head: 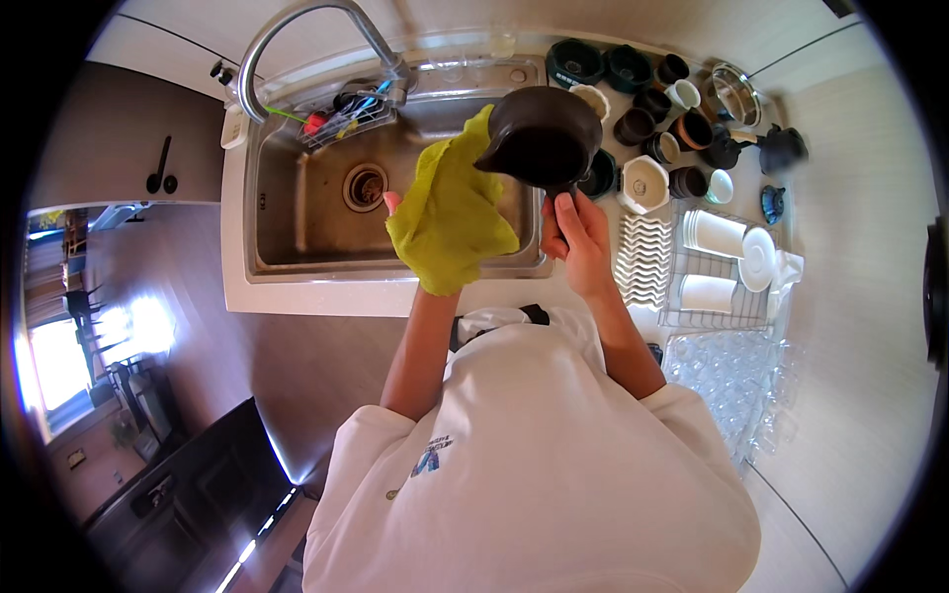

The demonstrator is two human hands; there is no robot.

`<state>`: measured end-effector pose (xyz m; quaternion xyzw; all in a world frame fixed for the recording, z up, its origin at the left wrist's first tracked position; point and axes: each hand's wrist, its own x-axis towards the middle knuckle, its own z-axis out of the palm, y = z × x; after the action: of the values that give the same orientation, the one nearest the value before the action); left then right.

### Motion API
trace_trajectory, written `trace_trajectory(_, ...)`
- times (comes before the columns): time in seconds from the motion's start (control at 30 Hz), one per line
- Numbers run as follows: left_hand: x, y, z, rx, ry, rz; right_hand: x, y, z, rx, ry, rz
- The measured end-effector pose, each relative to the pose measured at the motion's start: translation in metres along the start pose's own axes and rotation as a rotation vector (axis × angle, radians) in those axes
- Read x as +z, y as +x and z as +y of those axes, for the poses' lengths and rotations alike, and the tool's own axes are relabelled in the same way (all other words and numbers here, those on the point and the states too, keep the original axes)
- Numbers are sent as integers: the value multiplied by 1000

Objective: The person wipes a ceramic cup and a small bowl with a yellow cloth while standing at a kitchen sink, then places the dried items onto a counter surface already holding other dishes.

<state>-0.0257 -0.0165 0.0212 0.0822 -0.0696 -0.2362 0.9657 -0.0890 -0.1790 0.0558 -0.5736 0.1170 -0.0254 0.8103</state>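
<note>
My right hand (580,237) grips the handle of a dark spouted pot (545,137), raised over the right part of the steel sink (326,237). The pot's opening looks black inside. A yellow-green cloth (456,215) drapes over my left hand (392,201) and hides most of it; a fingertip shows at the cloth's left edge. The cloth's upper edge is close beside the pot; whether they touch I cannot tell.
The faucet (319,7) arches over the sink, above a wire basket (348,132) of utensils. Cups (634,126), bowls (574,63) and a small teapot (782,148) crowd the right counter. Nearer are a wire rack (675,296) with white cups and many clear glasses (726,385).
</note>
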Motion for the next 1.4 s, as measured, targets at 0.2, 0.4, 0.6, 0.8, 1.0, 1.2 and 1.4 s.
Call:
trace_trajectory(0.2,-15,-7,-17,-34,-191,61,4,-1,3,-159,11,-84)
trace_trajectory(0.4,-25,-57,-28,-16,64,162,5,4,15,-72,-23,43)
trace_trajectory(0.6,-19,-55,-35,77,979,60,4,7,20,-116,-130,74)
trace_trajectory(0.8,17,-16,-40,121,1453,-43,9,6,25,-287,-372,110)
trace_trajectory(1.0,14,-15,-42,15,1216,3,6,7,18,-279,-410,164)
trace_trajectory(1.2,-1,4,-36,508,2011,-281,2,-1,27,-169,-272,206)
trace_trajectory(1.4,-16,13,-16,684,2275,-282,7,-9,11,22,-95,197)
